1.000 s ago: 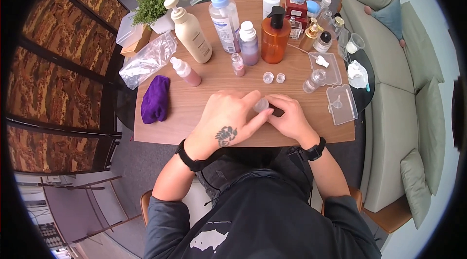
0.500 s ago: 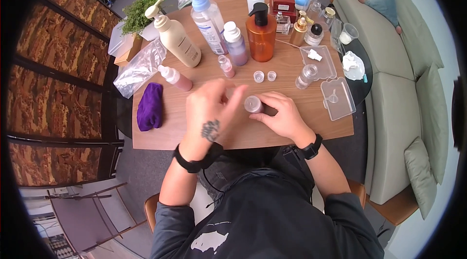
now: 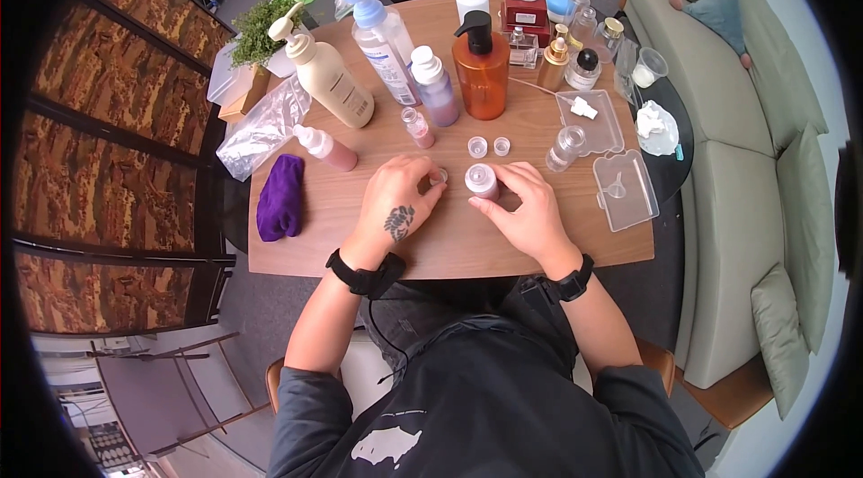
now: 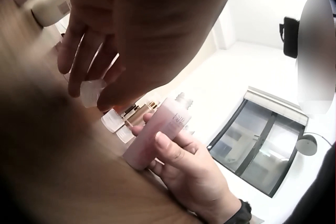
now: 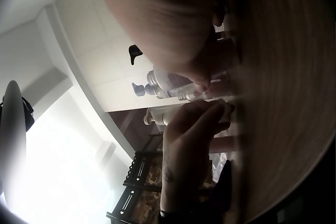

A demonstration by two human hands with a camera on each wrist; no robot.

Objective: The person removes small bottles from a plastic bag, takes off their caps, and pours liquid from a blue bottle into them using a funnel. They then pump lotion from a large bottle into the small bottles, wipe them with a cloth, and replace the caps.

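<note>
My left hand pinches a small translucent cap between thumb and fingertips, low over the table, left of the bottle. My right hand grips a small pink bottle that stands upright on the table. In the left wrist view its threaded neck shows bare, and the thumb lies across its side. Beyond the hands, two small clear caps lie side by side. A tiny bottle of pink liquid stands just past the left hand.
Tall pump bottles, one cream and one amber, stand toward the back. A pink bottle and a purple cloth are at the left. At the right are a clear bottle and an opened plastic case.
Both hands were together at the bottle. My left hand then came away to the left and lowered to the table with the cap; the right hand stays around the bottle.
</note>
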